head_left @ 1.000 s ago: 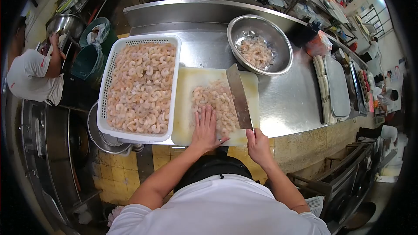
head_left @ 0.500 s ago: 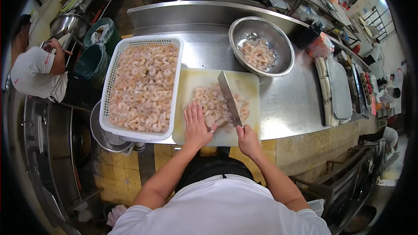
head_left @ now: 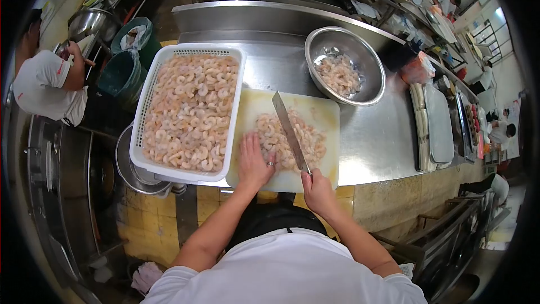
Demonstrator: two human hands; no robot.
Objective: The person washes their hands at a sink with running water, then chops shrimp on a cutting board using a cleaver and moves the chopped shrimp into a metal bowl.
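Note:
On a pale cutting board [head_left: 328, 107] lies a pile of peeled shrimp [head_left: 309, 138], some in pieces. My right hand [head_left: 319, 192] grips the handle of a long, broad kitchen knife [head_left: 290, 134], whose blade slants up and left across the pile. My left hand [head_left: 254, 163], a ring on one finger, lies flat at the pile's left edge with fingers stretched out. Just left of the board, a white plastic basket [head_left: 238, 93] is full of whole peeled shrimp [head_left: 191, 112]. Behind and to the right, a steel bowl [head_left: 372, 70] holds shrimp pieces [head_left: 338, 76].
The steel table [head_left: 371, 146] has a raised back edge [head_left: 270, 14]. Grey trays [head_left: 439, 121] stand at its right end. Green bins [head_left: 121, 76] and a co-worker [head_left: 50, 87] are at the left. Another steel bowl [head_left: 125, 160] sits below the basket.
The knife's tip has swung left over the shrimp, and my right hand has shifted slightly left and down. My left hand stays flat beside the pile. The whole view has shifted a little.

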